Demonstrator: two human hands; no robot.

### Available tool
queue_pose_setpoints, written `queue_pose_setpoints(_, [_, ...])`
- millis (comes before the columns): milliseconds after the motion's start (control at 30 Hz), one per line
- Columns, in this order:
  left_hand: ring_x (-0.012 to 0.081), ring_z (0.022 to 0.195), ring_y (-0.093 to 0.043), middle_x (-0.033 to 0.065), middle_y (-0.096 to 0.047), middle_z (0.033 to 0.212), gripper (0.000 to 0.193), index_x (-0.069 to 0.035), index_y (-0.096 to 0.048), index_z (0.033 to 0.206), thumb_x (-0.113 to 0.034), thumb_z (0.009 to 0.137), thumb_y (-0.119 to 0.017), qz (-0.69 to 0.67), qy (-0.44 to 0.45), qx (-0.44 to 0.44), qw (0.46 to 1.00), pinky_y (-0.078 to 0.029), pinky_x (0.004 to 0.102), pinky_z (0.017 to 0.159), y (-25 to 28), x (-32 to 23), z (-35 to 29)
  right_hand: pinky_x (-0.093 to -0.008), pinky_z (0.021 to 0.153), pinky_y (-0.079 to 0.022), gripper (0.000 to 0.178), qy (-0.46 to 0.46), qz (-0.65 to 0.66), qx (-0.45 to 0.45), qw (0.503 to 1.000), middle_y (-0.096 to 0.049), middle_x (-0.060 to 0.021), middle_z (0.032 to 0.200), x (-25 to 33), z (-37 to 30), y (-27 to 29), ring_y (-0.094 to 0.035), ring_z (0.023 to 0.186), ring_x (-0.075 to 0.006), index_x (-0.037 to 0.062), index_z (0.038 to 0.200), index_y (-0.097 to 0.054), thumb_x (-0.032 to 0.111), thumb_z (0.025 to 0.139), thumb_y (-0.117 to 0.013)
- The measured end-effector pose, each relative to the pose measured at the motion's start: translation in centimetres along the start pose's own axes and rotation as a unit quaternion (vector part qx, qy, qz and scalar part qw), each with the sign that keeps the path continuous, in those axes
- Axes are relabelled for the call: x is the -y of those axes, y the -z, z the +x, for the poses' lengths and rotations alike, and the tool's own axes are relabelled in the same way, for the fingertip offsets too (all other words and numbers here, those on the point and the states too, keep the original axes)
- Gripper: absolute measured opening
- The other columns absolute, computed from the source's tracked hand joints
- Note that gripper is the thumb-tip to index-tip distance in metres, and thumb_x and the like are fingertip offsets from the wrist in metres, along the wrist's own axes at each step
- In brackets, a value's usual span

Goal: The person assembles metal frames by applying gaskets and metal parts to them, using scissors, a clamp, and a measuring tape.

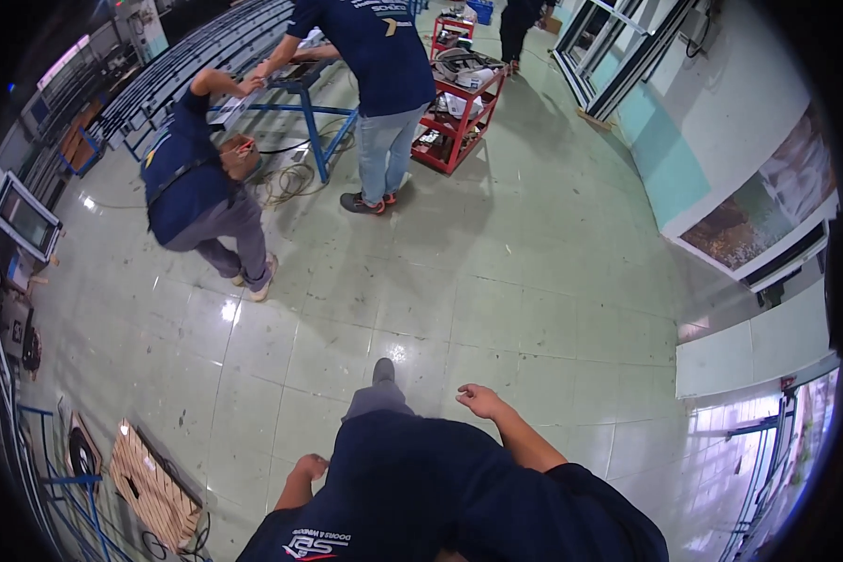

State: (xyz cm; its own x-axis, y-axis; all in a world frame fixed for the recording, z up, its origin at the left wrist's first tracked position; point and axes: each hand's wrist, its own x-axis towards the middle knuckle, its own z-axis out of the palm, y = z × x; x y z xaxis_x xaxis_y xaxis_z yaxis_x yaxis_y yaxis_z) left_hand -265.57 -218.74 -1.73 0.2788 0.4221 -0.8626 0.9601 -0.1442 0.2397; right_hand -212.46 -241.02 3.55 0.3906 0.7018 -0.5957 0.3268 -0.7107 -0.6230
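Note:
My right hand [480, 401] hangs out in front of my body at the right, over the tiled floor. Its fingers are loosely bent and a little apart, and nothing is in them. Lower down, my left hand [313, 465] is beside my dark blue shirt [412, 487], partly covered by it. How its fingers are held does not show clearly, and no object is seen in it. Neither hand touches a tool or workpiece that I can see. One of my shoes [384, 371] shows ahead on the floor.
Two people in dark blue shirts work at a blue-framed bench [314, 131], far left; one bends over. Behind them stands a red trolley [459, 131] with tools. A coiled hose [290, 183] lies on the floor. A wooden board [155, 487] is at the near left; window frames [618, 56] line the right wall.

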Motion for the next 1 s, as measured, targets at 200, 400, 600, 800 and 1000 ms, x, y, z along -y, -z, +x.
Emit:
queue_pose_setpoints(200, [0.0453, 0.112, -0.071, 0.0282, -0.075, 0.116, 0.048, -0.003, -0.081, 0.103, -0.043, 0.094, -0.056, 0.208, -0.163, -0.003, 0.965, -0.056, 0.0519, 0.100, 26.1, -25.8, 19.3, -0.0380, 0.090, -0.059, 0.054, -0.108, 0.060, -0.075, 0.990, -0.078, -0.0158, 0.115, -1.8, 12.3, 17.2, -0.074, 0.101, -0.0243, 0.0026, 0.138, -0.068, 0.042, 0.102, -0.073])
queue_pose_setpoints(400, [0.0445, 0.115, -0.070, 0.0253, -0.075, 0.118, 0.048, -0.003, -0.079, 0.106, -0.043, 0.096, -0.056, 0.298, -0.230, -0.054, 0.925, -0.057, 0.0510, 0.100, 47.4, -55.7, 34.4, -0.0371, 0.081, -0.058, 0.048, -0.262, 0.283, -0.189, 0.903, -0.077, -0.0108, 0.110, -11.2, 17.7, 27.6, -0.072, 0.092, -0.0221, 0.0014, 0.136, -0.068, 0.035, 0.102, -0.074])
queue_pose_setpoints(600, [0.0434, 0.109, -0.073, 0.0229, -0.077, 0.111, 0.039, -0.003, -0.078, 0.107, -0.036, 0.095, -0.062, 0.174, -0.267, -0.196, 0.928, -0.059, 0.0498, 0.095, 53.9, -83.7, 46.5, -0.0415, 0.079, -0.060, 0.050, -0.306, 0.415, -0.141, 0.845, -0.078, -0.0187, 0.101, -16.8, 22.5, 38.6, -0.075, 0.084, -0.0248, -0.0021, 0.116, -0.077, 0.044, 0.099, -0.071])
queue_pose_setpoints(800, [0.0375, 0.109, -0.075, 0.0200, -0.078, 0.119, 0.042, -0.006, -0.079, 0.118, -0.041, 0.095, -0.068, 0.145, -0.209, -0.010, 0.967, -0.059, 0.0430, 0.098, 52.2, -106.1, 53.0, -0.0468, 0.094, -0.055, 0.061, -0.290, 0.080, -0.011, 0.953, -0.077, -0.0231, 0.113, -22.3, 35.0, 59.5, -0.072, 0.108, -0.0378, 0.0007, 0.111, -0.079, 0.058, 0.101, -0.061])
queue_pose_setpoints(1000, [0.0384, 0.115, -0.073, 0.0175, -0.079, 0.122, 0.047, -0.008, -0.080, 0.122, -0.045, 0.096, -0.068, 0.253, -0.221, 0.041, 0.941, -0.057, 0.0443, 0.102, 56.3, -128.8, 62.2, -0.0366, 0.086, -0.060, 0.046, -0.226, 0.306, -0.259, 0.888, -0.079, -0.0130, 0.104, -21.9, 63.0, 93.7, -0.074, 0.093, -0.0213, -0.0014, 0.127, -0.073, 0.036, 0.100, -0.073])
